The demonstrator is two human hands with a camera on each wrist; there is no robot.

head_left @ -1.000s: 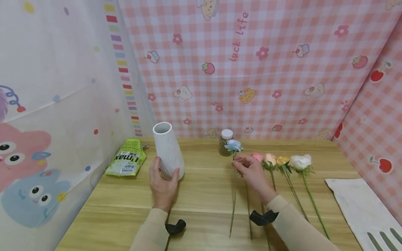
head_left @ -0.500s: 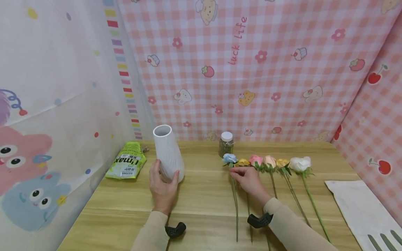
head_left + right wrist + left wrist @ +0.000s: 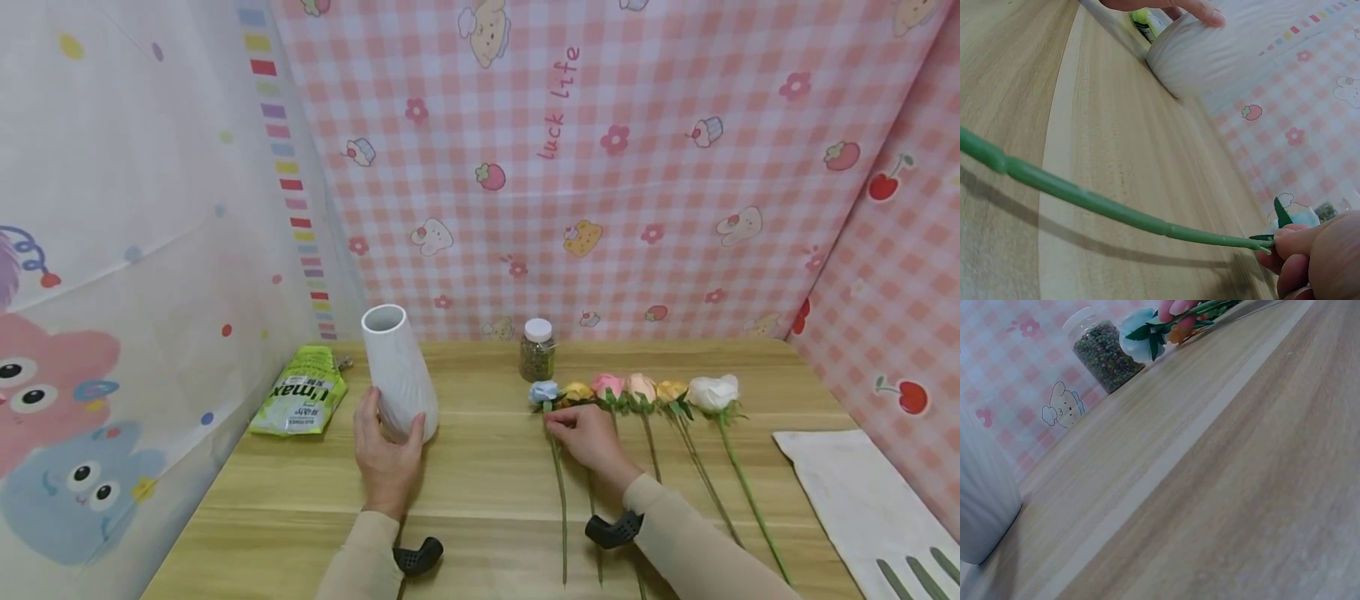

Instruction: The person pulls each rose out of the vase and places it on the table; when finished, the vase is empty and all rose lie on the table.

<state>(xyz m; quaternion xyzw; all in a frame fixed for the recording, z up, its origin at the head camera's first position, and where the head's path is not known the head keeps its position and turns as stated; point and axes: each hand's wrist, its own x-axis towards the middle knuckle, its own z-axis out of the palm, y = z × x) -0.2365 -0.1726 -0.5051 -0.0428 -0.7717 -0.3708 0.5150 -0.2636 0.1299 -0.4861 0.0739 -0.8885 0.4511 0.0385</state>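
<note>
My left hand [image 3: 388,458] grips the lower part of a white ribbed vase [image 3: 402,367], fingers on one side and thumb on the other. The vase stands on the table, its open mouth upward. Farther right, my right hand [image 3: 594,437] pinches the green stem [image 3: 1122,215] of a blue artificial rose [image 3: 543,392] just below the bloom. That stem runs toward the near edge, and a shadow beside it in the right wrist view shows it slightly above the wood. Beside it lie a yellow rose [image 3: 576,392], a pink one [image 3: 607,385] and several more, partly behind my right hand.
A white-capped jar of small green-brown beads [image 3: 537,354] stands behind the blue rose. On the left lies a green snack pouch [image 3: 302,393]. A white cloth [image 3: 855,492] with dark stripes covers the right front, and patterned curtains [image 3: 465,167] enclose the wooden table [image 3: 480,483].
My right hand has lowered the blue rose from in front of the jar to the left end of the flower row. The left hand keeps its grip on the vase. The head view has tilted up slightly.
</note>
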